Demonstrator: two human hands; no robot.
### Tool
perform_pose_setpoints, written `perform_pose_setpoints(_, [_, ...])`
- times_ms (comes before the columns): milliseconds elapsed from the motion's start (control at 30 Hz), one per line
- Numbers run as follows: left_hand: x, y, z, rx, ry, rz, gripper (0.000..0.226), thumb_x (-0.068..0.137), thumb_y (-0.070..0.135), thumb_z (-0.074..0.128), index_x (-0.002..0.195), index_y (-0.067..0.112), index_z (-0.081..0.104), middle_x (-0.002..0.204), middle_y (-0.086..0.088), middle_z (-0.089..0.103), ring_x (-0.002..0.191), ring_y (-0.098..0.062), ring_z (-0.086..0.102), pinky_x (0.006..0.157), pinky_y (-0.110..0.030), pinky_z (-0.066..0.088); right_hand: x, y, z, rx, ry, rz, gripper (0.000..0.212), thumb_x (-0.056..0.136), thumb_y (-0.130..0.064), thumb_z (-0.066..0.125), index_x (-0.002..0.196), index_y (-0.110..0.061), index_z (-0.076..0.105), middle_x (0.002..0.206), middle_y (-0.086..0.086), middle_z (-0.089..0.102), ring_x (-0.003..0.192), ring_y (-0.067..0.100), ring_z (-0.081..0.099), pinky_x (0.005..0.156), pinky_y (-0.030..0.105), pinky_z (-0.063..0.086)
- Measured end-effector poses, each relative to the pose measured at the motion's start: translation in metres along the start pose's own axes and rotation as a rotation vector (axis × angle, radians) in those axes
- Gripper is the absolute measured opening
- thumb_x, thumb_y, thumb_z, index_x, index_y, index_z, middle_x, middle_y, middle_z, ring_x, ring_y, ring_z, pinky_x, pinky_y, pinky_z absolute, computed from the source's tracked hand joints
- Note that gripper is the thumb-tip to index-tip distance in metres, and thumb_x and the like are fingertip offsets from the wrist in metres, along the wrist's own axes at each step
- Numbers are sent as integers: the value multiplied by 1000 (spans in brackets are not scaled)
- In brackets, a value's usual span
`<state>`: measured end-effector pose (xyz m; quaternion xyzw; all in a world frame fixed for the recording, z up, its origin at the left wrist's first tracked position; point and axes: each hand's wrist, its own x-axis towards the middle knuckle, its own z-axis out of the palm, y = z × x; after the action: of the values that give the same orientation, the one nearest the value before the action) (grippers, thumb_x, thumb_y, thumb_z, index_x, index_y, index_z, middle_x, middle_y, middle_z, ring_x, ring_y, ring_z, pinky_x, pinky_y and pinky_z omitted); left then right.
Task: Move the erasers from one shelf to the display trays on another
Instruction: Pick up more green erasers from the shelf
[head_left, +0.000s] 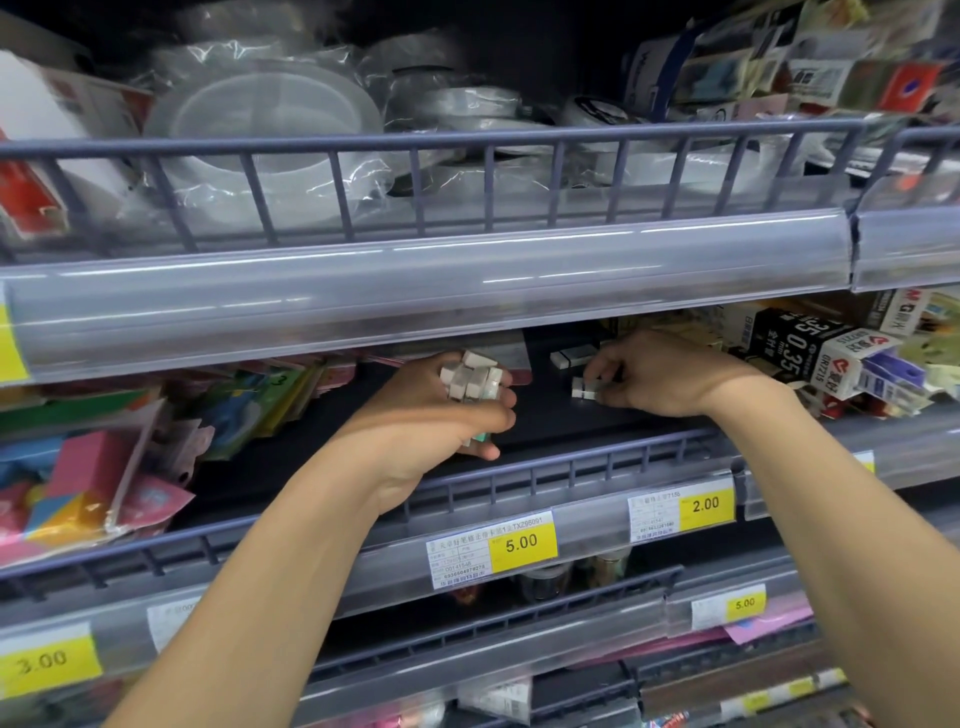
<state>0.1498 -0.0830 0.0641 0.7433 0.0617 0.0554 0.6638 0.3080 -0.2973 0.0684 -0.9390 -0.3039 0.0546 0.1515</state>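
Nearest, the yellow price tags (521, 543) line the shelf rail (571, 460), and both forearms reach over it. The left hand (441, 415) is curled round a bunch of small white erasers (471, 383), clamped together in the palm, apparently so that many can be carried in one trip. Just beyond, the right hand (660, 379) pinches another eraser (584, 389) lying on the dark shelf floor, fingertips closed on it to lift it. Farther back one loose eraser (570, 357) lies by itself. No display trays are in view.
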Motion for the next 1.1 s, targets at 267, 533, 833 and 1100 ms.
perform_pose_setpoints(267, [0,0,0,-114,-34,0,38,86,-5,77,121,5,68,113,-5,79,99,-22,77,85,-38,64,-38,-53,7,778,144,-133,28,80,-8,80,102,-19,67,84,-3,72,72,15,70,76,28,59])
perform_pose_setpoints(533, [-4,0,0,-110,-71,40,41,80,-7,82,117,6,69,106,-7,80,100,-21,77,82,-32,63,-46,-84,13,796,138,-153,28,79,-10,83,102,-15,67,96,9,74,80,12,70,76,20,58])
perform_pose_setpoints(833, [-3,3,3,2,9,7,33,76,1,88,106,6,73,93,-6,80,87,-18,78,71,-32,64,-35,-56,1,780,-5,-148,21,90,-13,74,110,-20,72,94,-1,79,89,14,75,75,20,60])
perform_pose_setpoints(1100, [-2,3,3,61,40,-24,29,78,-5,79,105,4,72,106,-21,76,88,-25,75,64,-26,60,16,-11,3,-116,-38,31,65,99,-20,53,157,-34,26,158,2,39,143,24,39,109,27,32])
